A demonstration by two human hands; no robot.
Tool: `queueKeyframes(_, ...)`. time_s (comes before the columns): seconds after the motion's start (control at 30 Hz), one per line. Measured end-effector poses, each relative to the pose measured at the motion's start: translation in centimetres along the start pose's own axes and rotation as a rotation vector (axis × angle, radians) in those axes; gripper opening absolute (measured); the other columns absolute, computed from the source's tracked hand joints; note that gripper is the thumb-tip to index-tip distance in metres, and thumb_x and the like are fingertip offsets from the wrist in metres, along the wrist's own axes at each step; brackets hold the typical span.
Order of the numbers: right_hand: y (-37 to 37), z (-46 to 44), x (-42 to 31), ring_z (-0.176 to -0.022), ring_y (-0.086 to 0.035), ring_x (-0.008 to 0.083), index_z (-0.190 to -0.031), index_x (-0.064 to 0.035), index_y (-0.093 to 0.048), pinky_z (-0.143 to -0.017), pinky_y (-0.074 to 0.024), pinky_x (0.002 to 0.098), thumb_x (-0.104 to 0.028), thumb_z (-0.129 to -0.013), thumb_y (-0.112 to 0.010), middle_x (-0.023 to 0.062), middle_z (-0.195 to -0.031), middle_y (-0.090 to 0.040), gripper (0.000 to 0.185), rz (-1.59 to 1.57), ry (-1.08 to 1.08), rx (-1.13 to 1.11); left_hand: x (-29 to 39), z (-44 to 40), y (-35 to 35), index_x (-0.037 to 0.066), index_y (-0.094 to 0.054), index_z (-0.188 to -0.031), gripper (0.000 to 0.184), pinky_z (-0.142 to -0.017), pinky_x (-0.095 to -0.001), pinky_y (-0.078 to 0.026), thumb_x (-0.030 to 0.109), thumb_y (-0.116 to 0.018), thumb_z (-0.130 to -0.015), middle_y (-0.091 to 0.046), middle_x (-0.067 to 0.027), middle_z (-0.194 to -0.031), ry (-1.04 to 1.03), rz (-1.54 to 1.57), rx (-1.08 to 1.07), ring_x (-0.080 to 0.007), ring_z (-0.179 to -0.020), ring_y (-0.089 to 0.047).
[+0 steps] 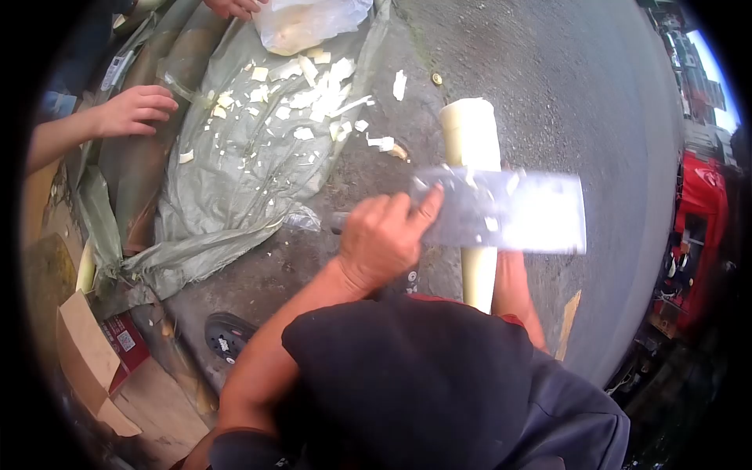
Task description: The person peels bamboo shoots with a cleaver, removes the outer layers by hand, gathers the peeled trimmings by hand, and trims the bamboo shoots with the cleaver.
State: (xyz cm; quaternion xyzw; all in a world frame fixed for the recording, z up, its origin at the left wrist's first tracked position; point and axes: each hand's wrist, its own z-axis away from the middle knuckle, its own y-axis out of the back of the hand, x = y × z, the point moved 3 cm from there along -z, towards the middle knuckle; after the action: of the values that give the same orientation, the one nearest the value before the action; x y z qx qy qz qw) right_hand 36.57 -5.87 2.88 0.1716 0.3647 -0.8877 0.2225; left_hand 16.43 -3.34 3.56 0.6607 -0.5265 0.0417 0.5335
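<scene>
My left hand (384, 239) is wrapped round the handle of a wide cleaver (540, 215), its index finger stretched along the blade. Flat and shiny, with pale bits stuck to it, the cleaver lies across a long cream-coloured peeled stalk (470, 137), which looks like a bamboo shoot. The stalk's thick cut end is at the top, and its lower part runs toward my body. Beside the stalk, the wrist of my right hand (511, 262) shows under the blade; the fingers are hidden behind it. Cream and white scraps (317, 94) are scattered to the upper left.
A grey-green plastic sheet (235, 188) covers the ground at left. Another person's hand (137, 110) reaches in there, and a further hand (235, 8) is near a clear plastic bag (309, 23). Lower left is an open cardboard box (86, 352); a red vehicle (701, 227) stands far right.
</scene>
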Motion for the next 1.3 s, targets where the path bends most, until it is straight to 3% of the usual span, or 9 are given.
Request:
queueKeyframes(0.17, 2.7, -2.3, -0.1, -0.09, -0.07, 0.0343, -0.129, -0.001, -0.056, -0.075, -0.0625, 0.047, -0.058, -0.095, -0.053, 0.0231, -0.107, -0.066, 0.066, 0.013, -0.07, -0.242, 1.7, 0.9, -0.9, 0.009, -0.062, -0.133, 0.074, -0.047, -0.0387, -0.047, 0.004, -0.065, -0.06, -0.045, -0.0055, -0.065, 0.029, 0.085, -0.053, -0.0235, -0.05, -0.053)
queueKeyframes(0.33, 1.8, -0.6, 1.2, -0.077, -0.067, 0.029, -0.132, -0.0031, -0.05, -0.045, -0.0552, 0.0346, -0.066, -0.097, -0.037, 0.019, -0.099, -0.065, 0.073, 0.321, 0.078, -0.039, -2.4, -2.1, -2.8, 0.011, -0.064, -0.13, 0.057, -0.048, -0.0376, -0.051, 0.009, -0.065, -0.074, -0.057, -0.0085, -0.071, 0.336, -0.044, -0.066, -0.0244, -0.053, -0.061)
queueKeyframes(0.43, 2.8, -0.1, 0.8, -0.084, -0.067, 0.0297, -0.133, -0.0031, -0.051, -0.048, -0.0569, 0.0366, -0.063, -0.099, -0.036, 0.0202, -0.103, -0.065, 0.071, 0.249, 0.08, -0.111, -2.6, -3.1, -2.4, 0.011, -0.066, -0.127, 0.054, -0.047, -0.0394, -0.053, 0.009, -0.067, -0.073, -0.06, -0.01, -0.071, 0.291, -0.04, -0.055, -0.0254, -0.053, -0.063)
queueKeyframes(0.57, 4.7, -1.0, 0.0, -0.078, -0.069, 0.0288, -0.13, -0.0028, -0.053, -0.048, -0.0579, 0.0373, -0.055, -0.099, -0.045, 0.0228, -0.105, -0.066, 0.062, 0.056, 0.149, 0.302, 1.6, -1.3, -1.4, 0.01, -0.066, -0.128, 0.052, -0.047, -0.0389, -0.053, 0.01, -0.063, -0.076, -0.058, -0.0071, -0.066, 0.008, 0.045, -0.143, -0.0245, -0.052, -0.062)
queueKeyframes(0.63, 3.7, 0.2, 0.0, -0.076, -0.069, 0.0303, -0.13, -0.0018, -0.053, -0.047, -0.058, 0.0374, -0.054, -0.098, -0.046, 0.0233, -0.106, -0.065, 0.061, 0.225, 0.124, -0.063, -0.5, -2.3, -2.5, 0.01, -0.067, -0.126, 0.05, -0.049, -0.0399, -0.053, 0.011, -0.062, -0.076, -0.058, -0.0069, -0.066, 0.137, -0.016, -0.106, -0.0253, -0.051, -0.062)
queueKeyframes(0.7, 2.1, 1.1, 0.4, -0.075, -0.069, 0.0306, -0.132, -0.0008, -0.051, -0.044, -0.0567, 0.0359, -0.056, -0.098, -0.043, 0.0249, -0.106, -0.065, 0.066, 0.222, 0.077, 0.005, -3.6, -3.8, -3.7, 0.011, -0.067, -0.124, 0.05, -0.049, -0.0401, -0.053, 0.012, -0.063, -0.075, -0.058, -0.0072, -0.066, 0.332, -0.066, -0.068, -0.026, -0.05, -0.061)
queueKeyframes(0.9, 4.2, -1.2, -0.9, -0.102, -0.065, 0.0337, -0.137, -0.0002, -0.047, -0.075, -0.0612, 0.0447, -0.058, -0.098, -0.043, 0.0249, -0.112, -0.061, 0.07, 0.107, 0.095, 0.116, -0.1, -0.4, -1.3, 0.013, -0.069, -0.123, 0.056, -0.048, -0.038, -0.049, 0.011, -0.066, -0.067, -0.053, -0.0057, -0.067, 0.174, 0.09, -0.131, -0.0238, -0.052, -0.058)
queueKeyframes(1.1, 3.1, -3.7, -1.4, -0.099, -0.065, 0.0352, -0.142, 0.0013, -0.04, -0.072, -0.062, 0.0438, -0.063, -0.098, -0.04, 0.0267, -0.115, -0.058, 0.078, -0.034, -0.033, -0.405, 1.8, 0.5, -1.2, 0.014, -0.069, -0.123, 0.059, -0.051, -0.036, -0.048, 0.011, -0.065, -0.065, -0.049, -0.0042, -0.066, 0.004, 0.088, -0.171, -0.0223, -0.053, -0.056)
queueKeyframes(1.3, 4.0, -3.3, -0.8, -0.091, -0.066, 0.034, -0.139, 0.0, -0.043, -0.066, -0.0617, 0.0425, -0.063, -0.098, -0.04, 0.0255, -0.111, -0.06, 0.075, -0.081, 0.076, -0.115, -1.9, -1.9, -3.8, 0.013, -0.068, -0.124, 0.057, -0.051, -0.0376, -0.051, 0.01, -0.065, -0.067, -0.055, -0.0069, -0.068, 0.138, -0.069, -0.075, -0.0247, -0.055, -0.06)
